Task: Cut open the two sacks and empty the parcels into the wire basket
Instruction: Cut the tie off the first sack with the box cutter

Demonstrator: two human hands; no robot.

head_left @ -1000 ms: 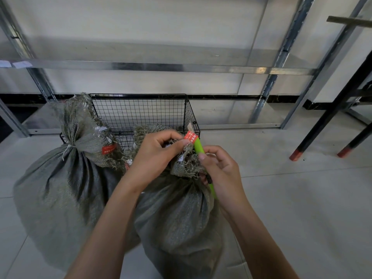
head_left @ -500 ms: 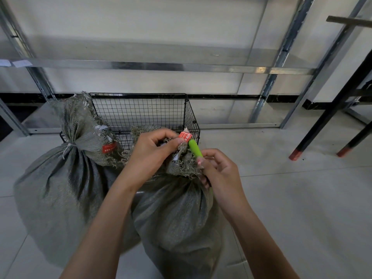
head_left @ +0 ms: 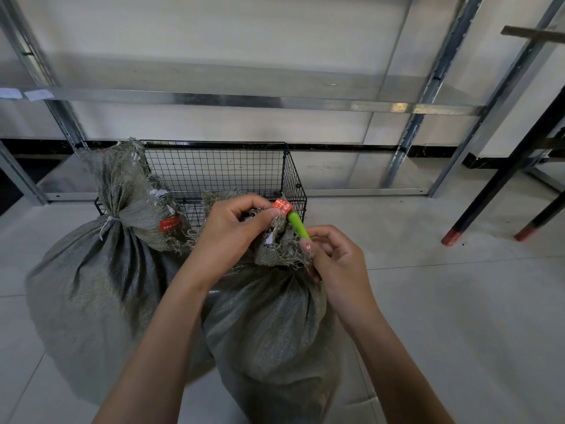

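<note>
In front of the basket (head_left: 220, 166), a left sack (head_left: 91, 286) and a right sack (head_left: 269, 332) stand tied on the floor (head_left: 443, 316). The left hand (head_left: 229, 234) pinches the right sack's frayed top. The right hand (head_left: 336, 264) grips a green cutter (head_left: 298, 228) just beside that top.

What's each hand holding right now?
Left hand: grips the frayed top of the right sack.
Right hand: holds the green cutter.
</note>
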